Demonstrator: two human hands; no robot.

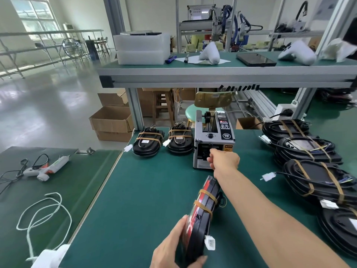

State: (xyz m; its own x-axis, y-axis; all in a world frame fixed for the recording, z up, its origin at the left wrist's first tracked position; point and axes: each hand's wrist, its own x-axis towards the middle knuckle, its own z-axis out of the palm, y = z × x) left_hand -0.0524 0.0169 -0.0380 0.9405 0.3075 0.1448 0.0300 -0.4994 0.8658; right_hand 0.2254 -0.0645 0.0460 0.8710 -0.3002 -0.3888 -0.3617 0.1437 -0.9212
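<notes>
My left hand (pixel 174 248) grips the near end of a black and red lamp unit (pixel 202 211), held on edge above the green bench, bound with tan rubber bands, a white connector hanging at its side. My right hand (pixel 224 160) reaches forward to the outlet slot of the grey tape dispenser machine (pixel 212 136), fingers curled at the slot. What they pinch is hidden by the hand.
Two banded black units (pixel 147 141) sit left of the dispenser. Several more are stacked at the right (pixel 316 178). A glue gun (pixel 46 167) and a white cord (pixel 44 211) lie on the left table. A shelf (pixel 212 74) overhangs the bench.
</notes>
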